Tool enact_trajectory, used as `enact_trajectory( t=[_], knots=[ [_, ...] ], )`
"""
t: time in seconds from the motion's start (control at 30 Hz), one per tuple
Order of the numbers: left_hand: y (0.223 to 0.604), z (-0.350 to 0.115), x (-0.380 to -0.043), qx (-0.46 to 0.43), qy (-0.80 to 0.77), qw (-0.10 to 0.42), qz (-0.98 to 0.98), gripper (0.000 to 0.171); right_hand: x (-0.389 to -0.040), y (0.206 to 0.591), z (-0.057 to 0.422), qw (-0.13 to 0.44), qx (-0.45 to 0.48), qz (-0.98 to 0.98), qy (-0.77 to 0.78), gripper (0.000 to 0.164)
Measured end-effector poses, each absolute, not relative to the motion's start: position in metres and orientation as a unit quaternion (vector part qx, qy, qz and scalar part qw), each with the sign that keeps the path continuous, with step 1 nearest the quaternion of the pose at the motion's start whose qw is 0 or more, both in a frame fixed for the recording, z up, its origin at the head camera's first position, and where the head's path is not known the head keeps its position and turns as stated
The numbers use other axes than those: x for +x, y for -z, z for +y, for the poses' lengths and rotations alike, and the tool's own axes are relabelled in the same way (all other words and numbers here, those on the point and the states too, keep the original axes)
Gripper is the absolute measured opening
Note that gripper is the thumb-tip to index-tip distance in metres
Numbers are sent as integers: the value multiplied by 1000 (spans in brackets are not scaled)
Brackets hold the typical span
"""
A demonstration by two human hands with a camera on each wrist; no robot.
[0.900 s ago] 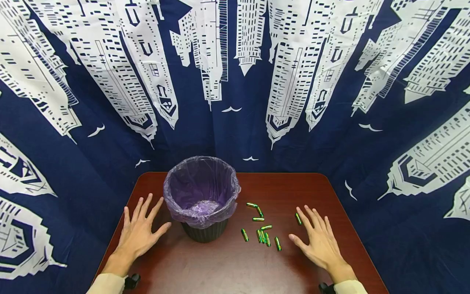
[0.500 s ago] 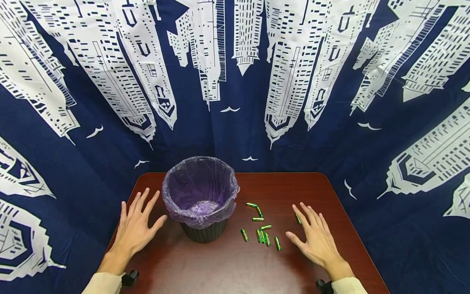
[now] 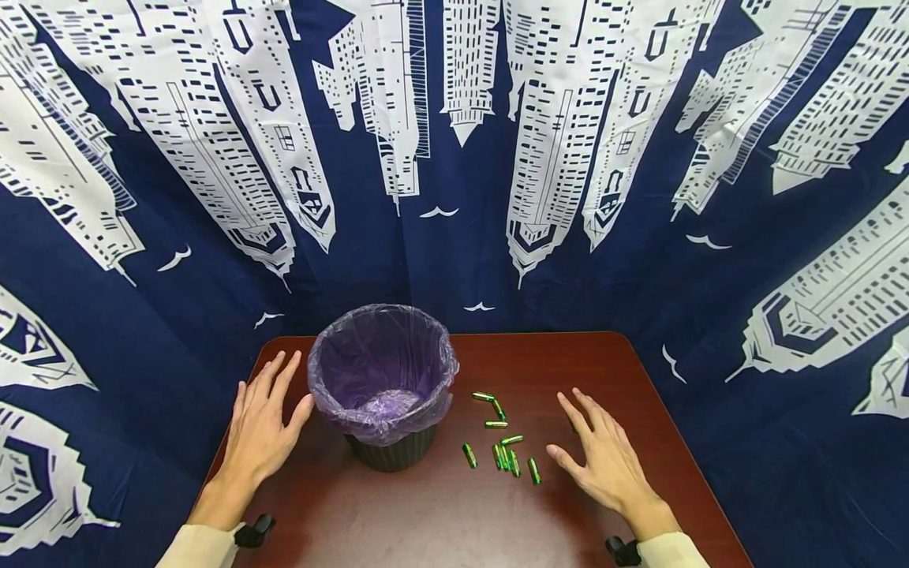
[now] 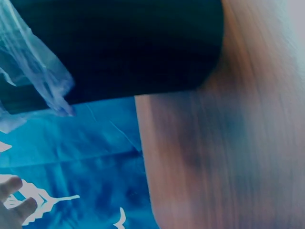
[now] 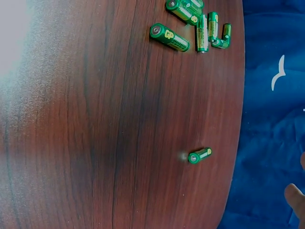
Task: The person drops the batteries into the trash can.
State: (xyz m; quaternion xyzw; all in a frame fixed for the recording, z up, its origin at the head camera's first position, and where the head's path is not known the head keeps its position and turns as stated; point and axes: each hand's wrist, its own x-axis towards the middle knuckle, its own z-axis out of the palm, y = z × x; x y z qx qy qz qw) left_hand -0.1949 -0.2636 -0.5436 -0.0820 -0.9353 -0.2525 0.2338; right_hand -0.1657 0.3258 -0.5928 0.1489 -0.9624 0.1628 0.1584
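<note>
My left hand (image 3: 259,434) hovers to the left of a dark wastebasket (image 3: 392,451) with its fingers spread, the thumb close to the rim. A translucent purple bin liner (image 3: 387,426) lines the basket and folds over its edge. My right hand (image 3: 605,464) is held above the table's right side, fingers extended and holding nothing. Left of it lie several green batteries; the nearest battery (image 3: 534,471) is a short way from the thumb. One lone battery (image 5: 200,155) lies beneath the right hand, mostly hidden by it in the head view.
The brown wooden table (image 3: 426,521) has rounded far corners. Behind it and along both sides hangs a dark blue curtain (image 3: 440,260) with white city buildings. Dark straps with small devices sit at both wrists.
My left hand has risen a little toward the far side, beside the wastebasket. My right hand has shifted slightly left and now covers more of the lone battery. The batteries stay put.
</note>
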Motion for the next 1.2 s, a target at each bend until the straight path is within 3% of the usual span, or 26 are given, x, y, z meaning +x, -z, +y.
enact_trajectory(
  t=[0.33,0.97,1.2],
  knots=[
    [519,-244,-195,-95,297,255,-915,71,-165,594,329,134,133,-968,-165,92],
    [495,-220,-197,-110,296,148,-937,83,-174,616,345,101,97,-974,-179,84],
    [499,-222,-194,-109,314,142,-932,87,-180,626,359,87,92,-976,-179,86]
  ],
)
